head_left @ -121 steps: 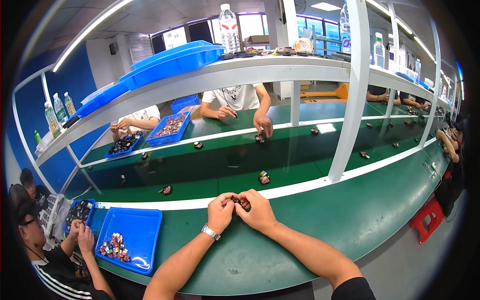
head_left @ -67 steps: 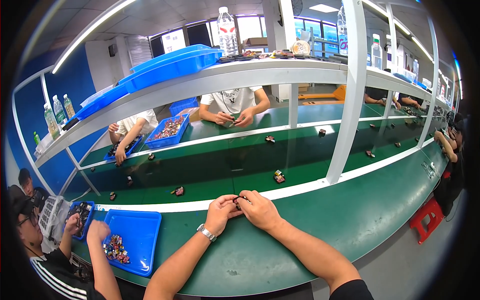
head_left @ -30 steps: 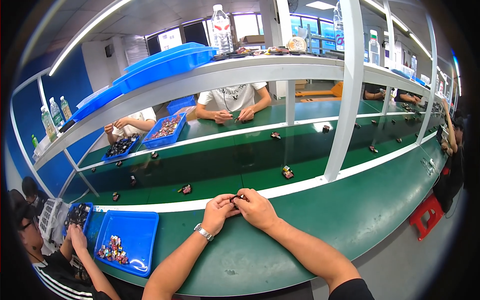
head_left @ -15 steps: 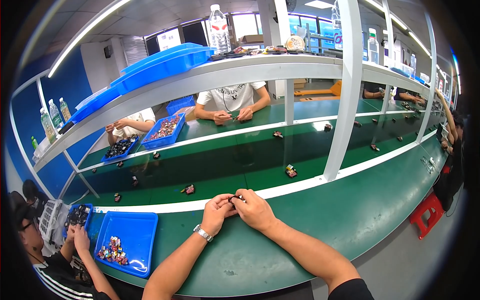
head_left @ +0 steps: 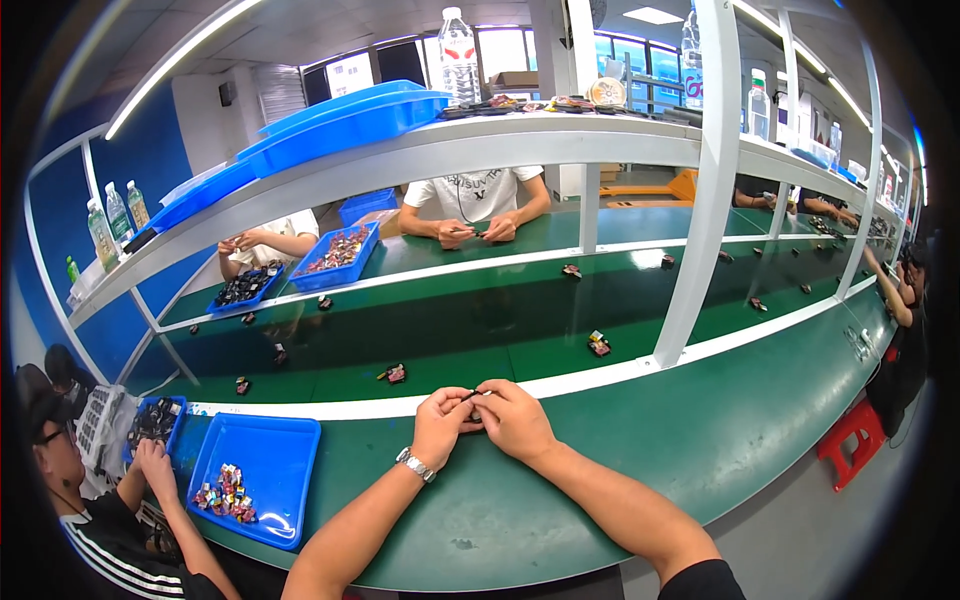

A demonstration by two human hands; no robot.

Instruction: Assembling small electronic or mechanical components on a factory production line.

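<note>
My hands meet over the near green worktop, close to the white rail. With bent fingers, my left hand (head_left: pixel 438 430), a metal-banded watch at its wrist, pinches a small black part (head_left: pixel 474 396). From the other side, the thumb and fingers of my right hand (head_left: pixel 517 424) close on the same part. Most of it is hidden by the fingers, so its exact kind is not visible. To the left of my forearm lies a blue tray (head_left: pixel 300 440), and in it is a pile of small multicoloured pieces (head_left: pixel 228 496).
Beyond the white rail (head_left: pixel 560 383), small dark-and-coloured pieces (head_left: pixel 599 344) lie scattered along a green belt. A white post (head_left: pixel 690 250) and an overhead shelf (head_left: pixel 480 147) stand ahead. A co-worker's hands (head_left: pixel 152 460) work at a blue bin on the left. A red stool (head_left: pixel 853 447) stands right.
The view has turned slightly left, so the surroundings sit further right. My fingers have shifted around the black part, and more of it shows between the fingertips.
</note>
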